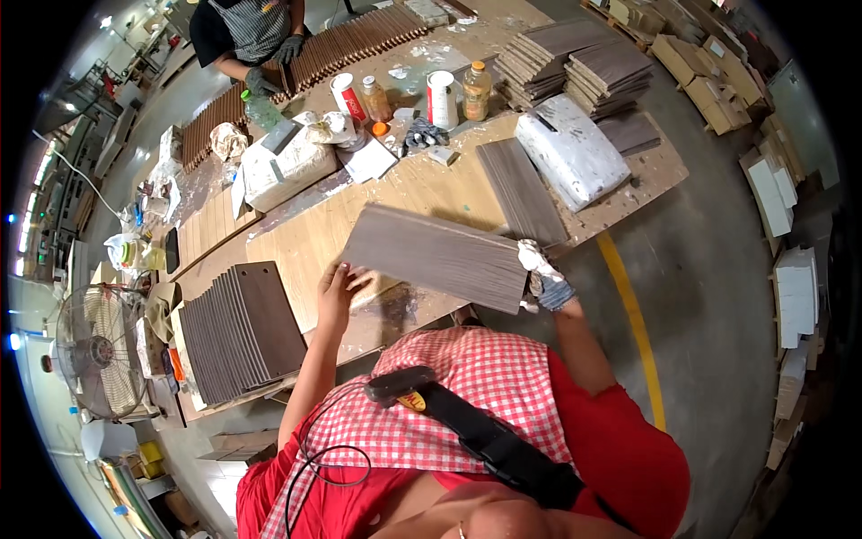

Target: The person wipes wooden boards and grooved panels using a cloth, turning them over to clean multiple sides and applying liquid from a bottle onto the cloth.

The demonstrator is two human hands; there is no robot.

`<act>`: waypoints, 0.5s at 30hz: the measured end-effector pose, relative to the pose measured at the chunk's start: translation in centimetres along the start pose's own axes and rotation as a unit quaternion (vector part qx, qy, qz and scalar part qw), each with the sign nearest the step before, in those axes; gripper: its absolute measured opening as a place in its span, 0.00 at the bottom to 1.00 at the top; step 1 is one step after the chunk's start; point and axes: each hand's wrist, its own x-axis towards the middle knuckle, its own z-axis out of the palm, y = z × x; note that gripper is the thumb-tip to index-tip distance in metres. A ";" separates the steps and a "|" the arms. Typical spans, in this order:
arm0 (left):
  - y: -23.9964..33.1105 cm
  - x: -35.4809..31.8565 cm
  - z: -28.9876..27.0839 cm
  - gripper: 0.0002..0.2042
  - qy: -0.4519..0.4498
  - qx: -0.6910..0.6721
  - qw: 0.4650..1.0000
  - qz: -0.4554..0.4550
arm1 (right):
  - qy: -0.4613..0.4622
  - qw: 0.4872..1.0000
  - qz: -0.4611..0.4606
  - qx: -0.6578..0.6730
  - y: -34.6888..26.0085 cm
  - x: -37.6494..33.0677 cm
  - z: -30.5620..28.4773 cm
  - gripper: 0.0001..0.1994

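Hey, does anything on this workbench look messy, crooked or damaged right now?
Yes. The bench top is smeared with pale residue around the bottles and cans. One grey plank lies askew, apart from the neat stacks. The plank held by the left hand and gloved right hand looks undamaged.

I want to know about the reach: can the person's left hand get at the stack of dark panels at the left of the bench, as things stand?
Probably yes, but not at once. The left hand is holding up one end of the grey-brown board. The stack of dark panels lies close beside that forearm, with nothing between them.
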 end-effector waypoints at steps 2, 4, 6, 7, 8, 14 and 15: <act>0.6 -0.2 1.5 0.22 -0.048 -0.077 0.994 -0.065 | 0.073 0.788 0.228 0.567 -3.1 -0.4 -0.1 0.21; 1.1 0.3 2.4 0.25 -0.055 -0.039 0.996 -0.059 | 0.047 0.727 0.178 0.662 -2.6 -0.4 -1.3 0.20; 1.3 1.7 3.5 0.27 -0.082 -0.036 0.992 -0.086 | 0.035 0.816 0.243 0.524 0.7 -1.7 -0.4 0.20; 1.5 1.9 3.7 0.28 -0.057 -0.022 0.996 -0.067 | 0.104 0.980 -0.027 0.168 -1.0 -1.0 -0.6 0.18; 1.6 2.7 3.4 0.28 -0.048 -0.026 0.996 -0.064 | 0.093 0.971 0.041 0.216 -2.9 -0.8 -1.0 0.19; 8.1 7.1 3.0 0.25 -0.139 0.073 0.987 -0.037 | 0.097 0.897 0.005 0.431 -3.1 1.0 -2.4 0.18; 9.3 6.8 4.7 0.23 -0.143 0.137 0.978 -0.060 | 0.102 0.898 0.007 0.428 -3.1 1.2 -2.7 0.18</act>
